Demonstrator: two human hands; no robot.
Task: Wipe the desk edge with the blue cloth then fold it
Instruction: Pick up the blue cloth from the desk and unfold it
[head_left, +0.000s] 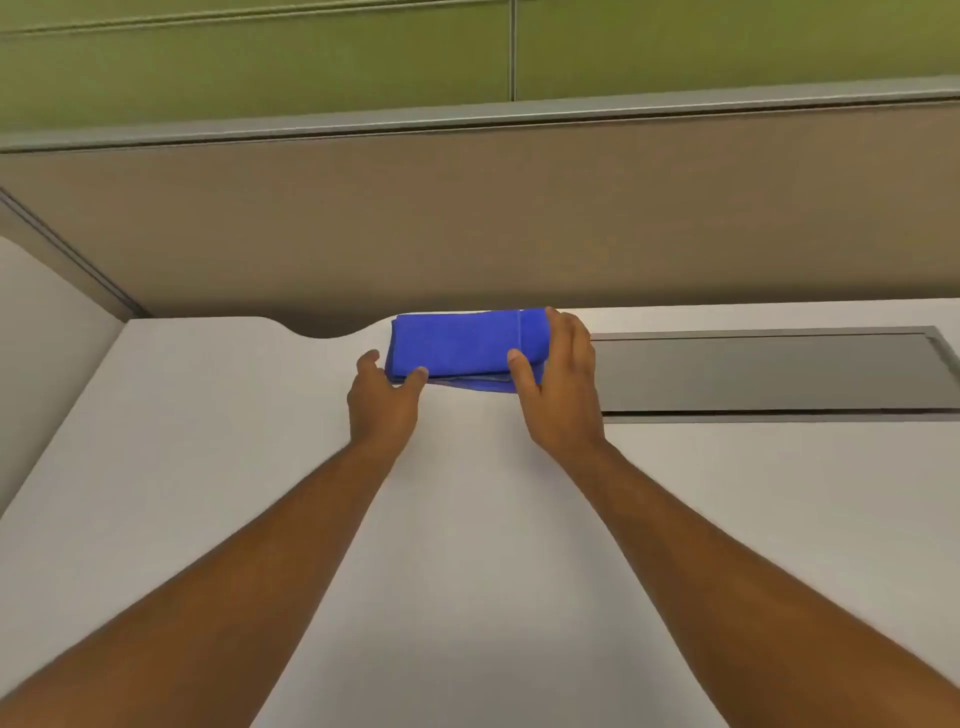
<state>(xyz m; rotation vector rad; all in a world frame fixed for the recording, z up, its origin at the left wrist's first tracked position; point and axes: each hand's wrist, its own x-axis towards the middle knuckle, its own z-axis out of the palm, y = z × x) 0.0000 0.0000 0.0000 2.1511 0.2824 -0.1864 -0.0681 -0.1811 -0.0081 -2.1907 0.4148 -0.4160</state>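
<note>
The blue cloth (460, 343) lies folded into a thick rectangle at the far edge of the white desk (467, 519), right against the back partition. My right hand (558, 384) wraps the cloth's right end, thumb on the near side and fingers over the top. My left hand (382, 400) is at the cloth's near left corner, with fingertips touching its lower edge and fingers spread. Loose lower layers of the cloth stick out a little along the near side.
A grey recessed panel (769, 371) is set into the desk to the right of the cloth. A brown partition (467, 228) rises behind the desk. A curved cutout (324, 330) notches the desk's far edge to the left of the cloth.
</note>
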